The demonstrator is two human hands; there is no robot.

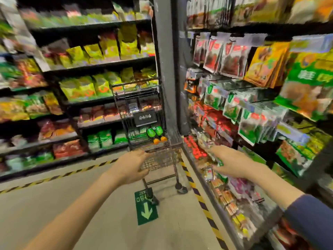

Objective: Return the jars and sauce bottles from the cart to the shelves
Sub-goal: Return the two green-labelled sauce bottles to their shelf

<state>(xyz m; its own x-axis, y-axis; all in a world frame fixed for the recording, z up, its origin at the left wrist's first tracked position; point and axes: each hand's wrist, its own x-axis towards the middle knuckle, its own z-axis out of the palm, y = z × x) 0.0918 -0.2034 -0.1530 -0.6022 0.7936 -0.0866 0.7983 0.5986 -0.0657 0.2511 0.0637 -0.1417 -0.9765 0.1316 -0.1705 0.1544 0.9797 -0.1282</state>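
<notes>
Cart stands directly ahead of our hands, between two shelf runs. Our left hand is at the cart's near rim, fingers relaxed and grasping nothing; blur hides whether it touches. Our right hand is extended beside the right shelf, fingers straight and released. Green-topped containers and orange caps sit at the cart's far end. A green arrow sign lies on the floor below.

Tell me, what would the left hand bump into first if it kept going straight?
Probably the cart: the left hand points at its near wire rim, just ahead. Blur hides whether they touch.
</notes>
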